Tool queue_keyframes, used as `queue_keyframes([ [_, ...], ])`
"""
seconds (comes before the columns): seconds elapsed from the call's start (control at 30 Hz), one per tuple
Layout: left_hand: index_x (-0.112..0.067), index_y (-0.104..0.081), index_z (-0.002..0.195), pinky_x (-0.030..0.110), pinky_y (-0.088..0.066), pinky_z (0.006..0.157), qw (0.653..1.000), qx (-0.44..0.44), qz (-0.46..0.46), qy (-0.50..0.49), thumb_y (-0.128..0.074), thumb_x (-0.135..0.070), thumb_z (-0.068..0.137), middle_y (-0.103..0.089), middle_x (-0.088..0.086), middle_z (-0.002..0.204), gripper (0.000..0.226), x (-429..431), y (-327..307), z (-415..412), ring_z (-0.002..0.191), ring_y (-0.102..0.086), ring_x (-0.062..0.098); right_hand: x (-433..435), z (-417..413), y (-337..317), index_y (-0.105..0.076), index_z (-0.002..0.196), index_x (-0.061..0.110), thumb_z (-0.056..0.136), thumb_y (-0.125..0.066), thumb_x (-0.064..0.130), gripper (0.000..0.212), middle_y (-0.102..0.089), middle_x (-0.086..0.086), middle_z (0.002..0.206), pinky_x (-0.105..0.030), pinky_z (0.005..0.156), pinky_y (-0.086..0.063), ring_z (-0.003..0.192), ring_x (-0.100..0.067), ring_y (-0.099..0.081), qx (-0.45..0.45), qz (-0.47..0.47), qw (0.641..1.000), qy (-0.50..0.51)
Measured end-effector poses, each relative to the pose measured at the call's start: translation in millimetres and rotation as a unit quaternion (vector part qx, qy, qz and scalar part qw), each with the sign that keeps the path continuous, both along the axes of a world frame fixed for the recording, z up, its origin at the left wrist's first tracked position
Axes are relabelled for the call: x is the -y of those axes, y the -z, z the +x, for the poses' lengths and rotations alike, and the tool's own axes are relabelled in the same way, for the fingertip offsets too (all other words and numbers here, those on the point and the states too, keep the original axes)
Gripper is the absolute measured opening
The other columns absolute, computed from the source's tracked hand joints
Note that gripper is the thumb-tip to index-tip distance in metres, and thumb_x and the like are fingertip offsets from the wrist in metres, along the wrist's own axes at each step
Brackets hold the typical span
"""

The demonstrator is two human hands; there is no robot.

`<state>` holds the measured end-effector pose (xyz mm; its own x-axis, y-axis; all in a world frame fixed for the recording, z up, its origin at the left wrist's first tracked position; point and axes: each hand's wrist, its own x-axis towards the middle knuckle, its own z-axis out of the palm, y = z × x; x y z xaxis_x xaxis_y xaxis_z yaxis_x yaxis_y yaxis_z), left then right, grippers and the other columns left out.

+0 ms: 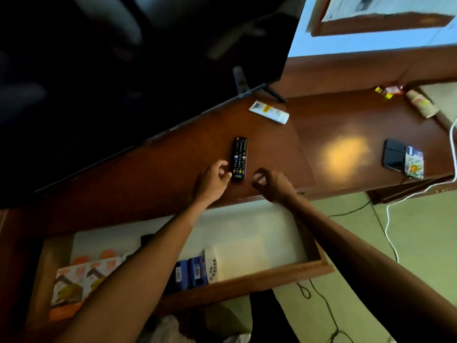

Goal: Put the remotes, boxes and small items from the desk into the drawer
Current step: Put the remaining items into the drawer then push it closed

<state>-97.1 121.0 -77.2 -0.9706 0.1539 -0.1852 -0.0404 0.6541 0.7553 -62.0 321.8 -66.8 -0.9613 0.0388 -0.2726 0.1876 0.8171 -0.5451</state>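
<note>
Head view: at centre frame a black TV remote lies flat on the wooden table. The left hand touches its near left corner with the fingertips, grip loosely open, holding nothing. The right hand hovers just beside the remote's right, fingers curled but its grip empty. Below, the open drawer holds orange-and-white boxes and blue boxes. A white tube lies above the remote.

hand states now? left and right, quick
Left hand: open, empty, fingertips at the black remote's near end.
Right hand: open, fingers curled, holding nothing, beside the remote.
</note>
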Motion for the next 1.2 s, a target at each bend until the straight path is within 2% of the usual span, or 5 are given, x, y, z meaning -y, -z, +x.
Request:
queue_keyframes([
  [0.17, -0.023, -0.038, 0.147, 0.045, -0.030, 0.115, 0.996, 0.040, -0.075, -0.032, -0.060, -0.045, 0.091, -0.041, 0.012, 0.150, 0.064, -59, -2, -72, 0.142, -0.034, 0.029, -60, -90, -7, -0.057, 0.115, 0.024, 0.086, -0.060, 0.037, 0.032, -0.073, -0.006, 0.103, -0.036, 0.074, -0.051, 0.095, -0.032, -0.067, -0.070, 0.013, 0.997, 0.016],
  [0.37, -0.030, -0.024, 0.153, 0.047, -0.016, 0.119, 0.989, 0.121, -0.074, -0.030, -0.071, -0.039, 0.086, -0.008, 0.015, 0.163, 0.082, -108, 0, -116, 0.151, -0.008, 0.030, -113, -202, -3, -0.043, 0.136, 0.016, 0.088, -0.061, 0.028, 0.052, -0.051, -0.016, 0.135, -0.044, 0.086, -0.049, 0.119, -0.037, -0.050, -0.115, 0.062, 0.991, -0.021],
  [0.57, -0.022, -0.042, 0.146, 0.037, -0.030, 0.113, 0.992, 0.079, -0.099, -0.014, -0.076, -0.022, 0.082, -0.039, 0.007, 0.133, 0.072, -117, 12, -141, 0.130, -0.039, 0.024, -136, -266, 18, -0.025, 0.150, 0.021, 0.091, -0.060, 0.028, 0.069, -0.028, -0.019, 0.155, -0.054, 0.106, -0.037, 0.140, -0.040, -0.028, -0.065, 0.142, 0.982, -0.103],
  [0.8, -0.019, -0.045, 0.145, 0.022, -0.031, 0.102, 0.994, 0.017, -0.100, -0.032, -0.072, -0.024, 0.086, -0.043, 0.002, 0.119, 0.065, -113, 14, -148, 0.108, -0.037, 0.008, -131, -272, 35, -0.042, 0.140, 0.016, 0.096, -0.052, 0.017, 0.046, -0.054, -0.020, 0.125, -0.043, 0.080, -0.056, 0.102, -0.036, -0.060, -0.069, 0.123, 0.980, -0.143],
  [1.2, -0.020, -0.049, 0.143, 0.023, -0.037, 0.094, 0.996, -0.030, -0.056, -0.057, -0.072, -0.031, 0.086, -0.049, 0.001, 0.123, 0.062, -60, -1, -74, 0.111, -0.043, 0.010, -82, -120, 20, -0.030, 0.149, 0.020, 0.095, -0.053, 0.023, 0.059, -0.045, -0.018, 0.143, -0.046, 0.099, -0.048, 0.122, -0.035, -0.051, -0.058, -0.030, 0.990, -0.129],
])
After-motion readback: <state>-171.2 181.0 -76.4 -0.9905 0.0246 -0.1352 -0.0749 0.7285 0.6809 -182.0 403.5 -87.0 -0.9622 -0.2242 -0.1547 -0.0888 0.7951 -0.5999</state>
